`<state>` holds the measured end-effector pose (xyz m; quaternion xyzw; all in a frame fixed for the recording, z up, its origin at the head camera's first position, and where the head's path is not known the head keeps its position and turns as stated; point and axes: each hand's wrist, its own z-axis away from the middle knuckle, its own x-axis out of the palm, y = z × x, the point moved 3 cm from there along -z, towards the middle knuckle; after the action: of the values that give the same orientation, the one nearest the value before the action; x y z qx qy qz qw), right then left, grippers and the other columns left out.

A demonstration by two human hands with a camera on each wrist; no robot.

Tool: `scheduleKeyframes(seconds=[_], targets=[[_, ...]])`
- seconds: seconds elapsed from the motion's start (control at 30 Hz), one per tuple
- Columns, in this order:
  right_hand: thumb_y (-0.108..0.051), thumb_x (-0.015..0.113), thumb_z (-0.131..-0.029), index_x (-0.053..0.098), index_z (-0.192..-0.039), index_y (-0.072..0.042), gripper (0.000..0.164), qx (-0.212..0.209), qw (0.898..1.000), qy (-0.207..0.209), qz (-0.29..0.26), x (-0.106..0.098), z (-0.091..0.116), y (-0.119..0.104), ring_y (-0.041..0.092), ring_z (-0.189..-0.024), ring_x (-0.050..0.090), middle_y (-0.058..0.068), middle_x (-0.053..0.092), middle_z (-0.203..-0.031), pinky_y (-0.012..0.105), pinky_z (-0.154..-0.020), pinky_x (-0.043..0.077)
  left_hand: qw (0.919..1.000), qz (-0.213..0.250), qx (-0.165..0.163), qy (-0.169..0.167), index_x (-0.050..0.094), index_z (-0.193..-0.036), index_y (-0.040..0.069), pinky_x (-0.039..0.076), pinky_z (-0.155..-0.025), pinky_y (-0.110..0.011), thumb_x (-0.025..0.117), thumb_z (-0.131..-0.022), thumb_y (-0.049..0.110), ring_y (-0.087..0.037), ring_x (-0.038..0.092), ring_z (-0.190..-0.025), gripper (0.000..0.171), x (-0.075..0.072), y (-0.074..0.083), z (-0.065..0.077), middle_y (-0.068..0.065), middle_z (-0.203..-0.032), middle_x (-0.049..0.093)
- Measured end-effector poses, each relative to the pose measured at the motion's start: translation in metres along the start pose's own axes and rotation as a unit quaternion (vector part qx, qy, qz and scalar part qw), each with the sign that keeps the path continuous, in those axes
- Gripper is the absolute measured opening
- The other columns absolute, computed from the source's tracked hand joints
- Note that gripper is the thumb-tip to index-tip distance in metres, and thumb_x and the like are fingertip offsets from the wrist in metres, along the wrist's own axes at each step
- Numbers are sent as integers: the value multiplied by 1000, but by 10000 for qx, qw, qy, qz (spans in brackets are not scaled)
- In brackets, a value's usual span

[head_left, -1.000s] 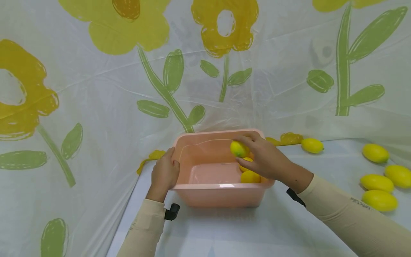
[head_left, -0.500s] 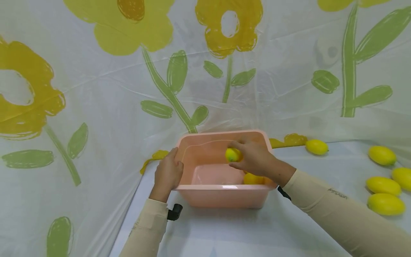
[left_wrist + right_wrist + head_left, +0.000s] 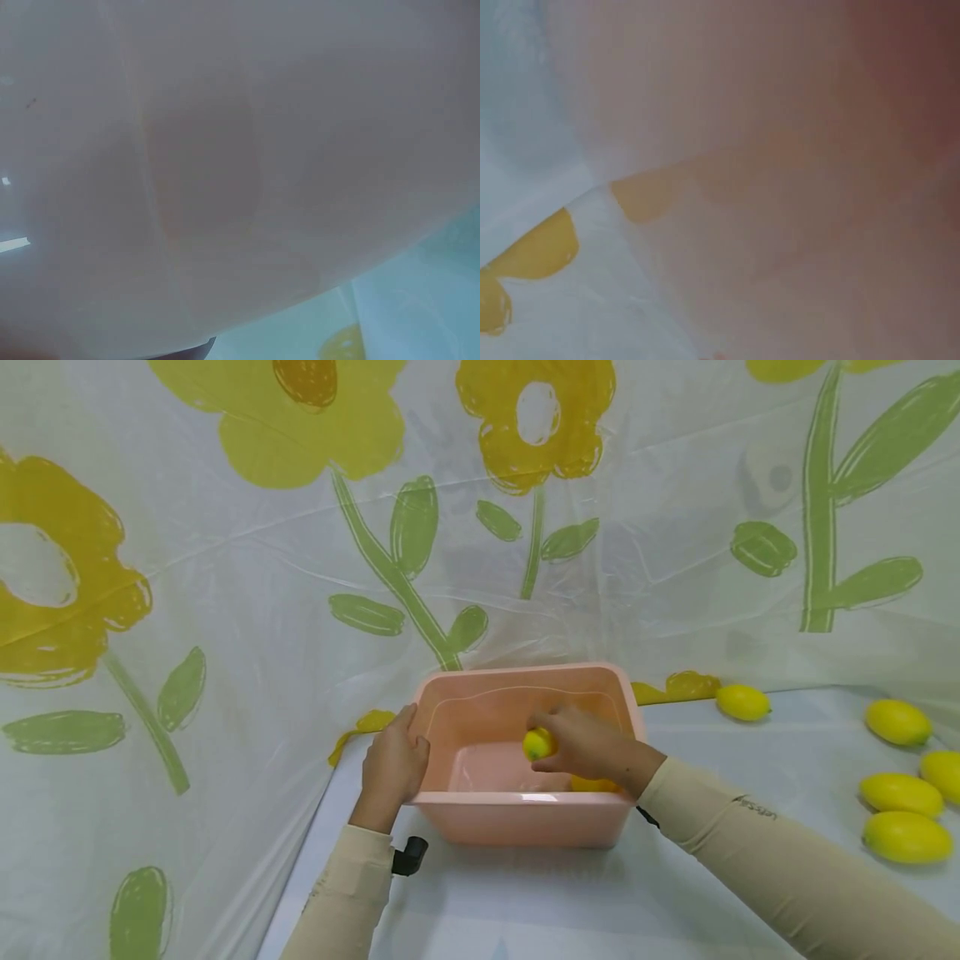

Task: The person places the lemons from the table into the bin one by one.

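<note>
A pink plastic tub [image 3: 517, 822] stands on the white table. At its left side, my left hand [image 3: 392, 764] grips the rim. My right hand [image 3: 588, 743] reaches over the right rim into the tub and holds a lemon [image 3: 537, 744] between thumb and fingers, over the tub floor. Below that hand another yellow lemon [image 3: 592, 784] lies at the tub's near right, partly covered by the hand and the front rim. The left wrist view is filled mostly by the tub wall [image 3: 225, 172], blurred and pale. A pinkish blur covers most of the right wrist view.
Right of the tub, several lemons lie on the table [image 3: 712, 860]; one lemon [image 3: 742, 702] sits near the back edge, another lemon [image 3: 907, 837] nearer the right forearm. A flower-printed curtain [image 3: 652, 568] hangs close behind the tub.
My right hand has moved left and lower into the tub with the lemon, covering more of the lemons inside. The left hand keeps its grip on the rim. The view has shifted slightly.
</note>
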<state>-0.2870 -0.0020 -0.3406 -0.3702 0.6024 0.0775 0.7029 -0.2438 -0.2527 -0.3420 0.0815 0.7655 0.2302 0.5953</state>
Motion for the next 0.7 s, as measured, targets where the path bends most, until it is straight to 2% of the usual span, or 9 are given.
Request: scheduleKeyframes(seconds=[0.13,0.27,0.47,0.7], targets=[[-39,74,-72,57,-113,-24,47,165,9995,-250,85,5,1,3,14,-89,51,-4,55,-101,26,-81,48,10000,5,-29,4,39,-141,17,49,-70,-49,48,-88,22,-34,63,-95,54,0,0,0,-10,-135,51],[-38,75,-71,57,-113,-26,47,387,9974,-607,-28,10,1,5,13,-89,50,-7,55,-98,28,-83,45,10000,1,-21,25,39,-140,18,48,-67,-46,48,-87,22,-32,63,-90,54,-1,0,0,-10,-134,52],[-35,74,-74,59,-113,-22,44,323,9949,-956,-65,15,3,7,13,-86,50,-6,55,-94,27,-79,43,10000,3,37,15,39,-140,17,47,-64,-45,48,-87,21,-32,63,-87,54,0,-1,0,-11,-133,52],[-32,72,-78,59,-114,-20,40,363,9925,-1159,157,17,4,9,14,-86,50,-4,55,-98,30,-81,44,10000,22,12,19,39,-140,18,48,-66,-47,48,-88,21,-35,63,-90,54,-1,0,0,-10,-134,52]])
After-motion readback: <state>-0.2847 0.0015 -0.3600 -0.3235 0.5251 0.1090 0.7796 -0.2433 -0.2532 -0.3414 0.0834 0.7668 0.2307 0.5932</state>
